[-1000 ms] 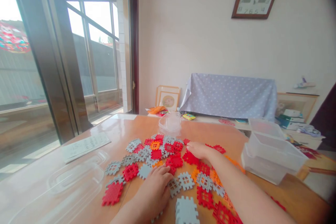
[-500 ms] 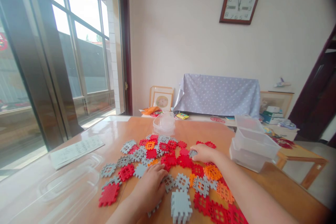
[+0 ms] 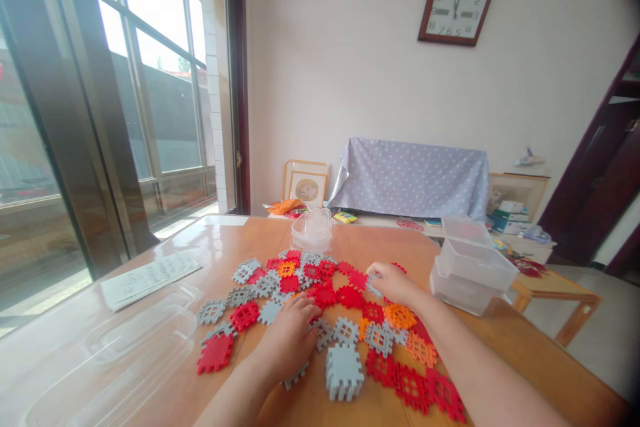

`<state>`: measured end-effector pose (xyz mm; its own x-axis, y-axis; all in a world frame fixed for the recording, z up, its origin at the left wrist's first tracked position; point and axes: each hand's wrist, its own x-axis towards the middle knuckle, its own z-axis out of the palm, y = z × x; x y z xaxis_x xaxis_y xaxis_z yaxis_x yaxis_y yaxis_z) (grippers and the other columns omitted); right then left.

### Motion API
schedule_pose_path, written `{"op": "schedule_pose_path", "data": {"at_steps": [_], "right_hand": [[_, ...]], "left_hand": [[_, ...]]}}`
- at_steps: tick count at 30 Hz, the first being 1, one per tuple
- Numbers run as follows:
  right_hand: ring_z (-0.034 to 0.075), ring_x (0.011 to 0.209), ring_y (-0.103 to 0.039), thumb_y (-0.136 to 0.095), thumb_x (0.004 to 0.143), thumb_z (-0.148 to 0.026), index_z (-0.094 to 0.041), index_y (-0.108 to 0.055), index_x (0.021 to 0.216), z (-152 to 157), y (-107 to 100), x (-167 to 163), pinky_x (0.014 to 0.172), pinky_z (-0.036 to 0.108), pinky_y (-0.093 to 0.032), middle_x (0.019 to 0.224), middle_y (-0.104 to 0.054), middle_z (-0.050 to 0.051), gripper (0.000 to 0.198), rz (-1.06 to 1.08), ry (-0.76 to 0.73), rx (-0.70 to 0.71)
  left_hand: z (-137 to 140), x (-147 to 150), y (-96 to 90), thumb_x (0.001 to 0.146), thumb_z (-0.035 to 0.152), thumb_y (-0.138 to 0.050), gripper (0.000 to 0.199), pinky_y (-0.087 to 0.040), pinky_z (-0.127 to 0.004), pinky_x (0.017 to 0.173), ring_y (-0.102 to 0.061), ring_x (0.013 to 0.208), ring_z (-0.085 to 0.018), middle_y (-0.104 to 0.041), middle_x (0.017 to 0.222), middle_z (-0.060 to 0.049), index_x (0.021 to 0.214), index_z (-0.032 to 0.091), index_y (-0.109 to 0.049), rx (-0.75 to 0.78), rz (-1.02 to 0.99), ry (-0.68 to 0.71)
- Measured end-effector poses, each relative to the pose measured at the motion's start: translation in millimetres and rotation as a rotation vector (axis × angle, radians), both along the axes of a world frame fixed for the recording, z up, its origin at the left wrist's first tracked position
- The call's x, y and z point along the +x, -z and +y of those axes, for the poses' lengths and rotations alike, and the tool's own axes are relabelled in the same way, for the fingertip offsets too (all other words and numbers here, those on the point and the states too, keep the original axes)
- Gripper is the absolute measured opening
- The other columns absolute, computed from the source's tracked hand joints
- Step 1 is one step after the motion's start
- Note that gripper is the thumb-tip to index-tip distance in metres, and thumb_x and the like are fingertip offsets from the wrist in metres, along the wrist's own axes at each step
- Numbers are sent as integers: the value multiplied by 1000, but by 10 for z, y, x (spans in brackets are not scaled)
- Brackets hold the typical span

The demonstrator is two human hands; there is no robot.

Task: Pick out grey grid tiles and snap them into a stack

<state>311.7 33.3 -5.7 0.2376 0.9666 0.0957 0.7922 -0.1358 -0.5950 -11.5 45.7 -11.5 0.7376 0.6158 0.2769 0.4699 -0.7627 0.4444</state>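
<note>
My right hand reaches to the far right of the pile, its fingers closed on a grey interlocking tile beside red tiles. My left hand lies palm down over the middle of the pile, fingers stretched forward; what lies under its palm is hidden. Close to it are a plain grey tile and a grey window tile. A neat stack of grey tiles stands in front of me. Red window tiles and orange ones lie below my right forearm.
A small clear tub stands behind the pile. Clear lids and a printed sheet lie at the left. Translucent boxes are stacked near the table's right edge. A wooden stool stands beyond.
The view has shifted slightly. More of the grey tile shows at my right fingertips, turned to face me. My left hand stays nearly where it was.
</note>
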Motion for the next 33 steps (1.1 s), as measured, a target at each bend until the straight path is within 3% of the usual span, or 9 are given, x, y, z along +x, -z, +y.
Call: {"op": "schedule_pose_path", "data": {"at_steps": [5,11,15,19,23,27,30,33], "right_hand": [[17,72,-65,-54,76,-21,-20,-73,94,-211,-111,-101,66,25,-47,77,-73,1,26,177,41,65],[22,96,-68,-64,80,-36,-21,-66,112,-497,-267,-299,83,33,-52,107,-74,9,36,329,56,221],[22,88,-67,-64,85,-46,-20,-64,101,-752,-371,-531,81,34,-52,93,-72,5,30,448,3,324],[20,90,-66,-65,89,-41,-22,-61,96,-1008,-448,-852,85,34,-51,94,-71,2,20,551,-106,472],[21,108,-66,-62,93,-32,-25,-63,100,-1202,-458,-1131,97,38,-50,115,-72,5,10,428,-222,561],[21,117,-64,-58,92,-20,-27,-62,99,-1314,-429,-1258,101,38,-50,126,-69,5,10,188,-288,609],[21,127,-59,-58,87,-12,-28,-61,99,-1352,-442,-1274,107,40,-46,136,-63,4,20,48,-342,567],[23,138,-49,-63,82,-12,-29,-60,110,-1372,-481,-1260,115,44,-40,148,-53,4,33,-37,-388,488]], "left_hand": [[12,-11,-42,85,16,-53,28,-38,-35,110,-58,118,-25,-69,115,-6,105,24,-70,27,-78,-25],[-30,-30,-123,90,23,-54,23,-45,-34,96,-61,109,-25,-69,112,-8,106,23,-70,-47,-182,-82],[-105,6,-188,92,30,-54,28,-46,-33,91,-63,106,-24,-70,114,-8,114,20,-68,-263,-341,-119],[-254,42,-321,95,47,-54,33,-47,-29,76,-63,86,-19,-70,94,-5,106,18,-68,-559,-506,20],[-438,69,-435,95,55,-55,41,-46,-27,73,-62,81,-16,-70,93,-7,102,17,-68,-861,-639,150],[-535,110,-440,88,44,-69,31,-43,-24,67,-61,73,-12,-69,90,-8,100,15,-66,-1166,-774,220],[-529,132,-411,81,29,-76,25,-41,-22,63,-57,66,-9,-65,79,-3,97,14,-66,-1259,-857,205],[-501,139,-396,74,23,-77,23,-39,-21,61,-55,62,-8,-63,76,-1,92,15,-65,-1239,-874,127]]}}
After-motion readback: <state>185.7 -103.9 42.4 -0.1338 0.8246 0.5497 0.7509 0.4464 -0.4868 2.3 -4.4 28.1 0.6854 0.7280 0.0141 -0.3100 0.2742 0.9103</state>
